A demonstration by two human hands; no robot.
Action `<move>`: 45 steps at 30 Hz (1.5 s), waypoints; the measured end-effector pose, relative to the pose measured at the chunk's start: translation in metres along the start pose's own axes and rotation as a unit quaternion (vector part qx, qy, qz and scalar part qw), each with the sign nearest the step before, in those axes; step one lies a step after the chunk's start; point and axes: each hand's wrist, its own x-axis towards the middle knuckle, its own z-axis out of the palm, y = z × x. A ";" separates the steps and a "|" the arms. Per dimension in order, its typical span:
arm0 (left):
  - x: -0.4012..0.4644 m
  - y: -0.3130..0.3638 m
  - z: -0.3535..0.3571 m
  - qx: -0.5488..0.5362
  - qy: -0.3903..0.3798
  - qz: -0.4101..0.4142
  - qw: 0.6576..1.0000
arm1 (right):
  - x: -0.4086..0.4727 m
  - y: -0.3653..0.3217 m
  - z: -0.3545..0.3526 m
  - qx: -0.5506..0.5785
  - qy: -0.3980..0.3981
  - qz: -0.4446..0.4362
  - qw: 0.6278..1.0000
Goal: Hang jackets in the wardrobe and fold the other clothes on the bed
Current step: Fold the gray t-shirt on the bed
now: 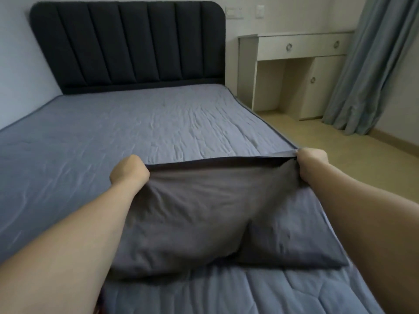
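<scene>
Person's leaning over the bed (158,123) with both arms stretched out, and each fist is clamped on the top edge of a dark grey cloth (192,211). The left hand (129,169) has its fingers curled round one corner, while the right hand (311,163) pinches the other corner right at the mattress edge. The cloth sags between them and lies on the blue sheet. A white desk (294,64) and a curtain (374,64) stand off to the right.
</scene>
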 end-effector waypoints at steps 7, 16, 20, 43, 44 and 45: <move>0.039 -0.022 0.121 -0.102 0.021 -0.078 0.992 | 0.055 0.063 0.093 0.005 0.013 -0.003 1.000; 0.088 0.006 0.119 -0.149 0.146 -0.045 0.977 | 0.067 0.046 0.088 0.014 0.167 -0.041 0.985; 0.089 0.009 0.126 -0.118 0.110 -0.056 0.985 | 0.069 0.041 0.090 -0.044 0.163 -0.021 0.985; -0.174 -0.037 0.119 0.058 -0.091 0.378 0.919 | -0.124 0.128 0.083 -0.339 -0.182 -0.437 0.813; -0.179 -0.037 0.115 0.046 -0.091 0.395 0.913 | -0.126 0.137 0.079 -0.341 -0.178 -0.420 0.822; -0.184 -0.035 0.110 0.040 -0.107 0.424 0.899 | -0.127 0.140 0.076 -0.342 -0.178 -0.401 0.831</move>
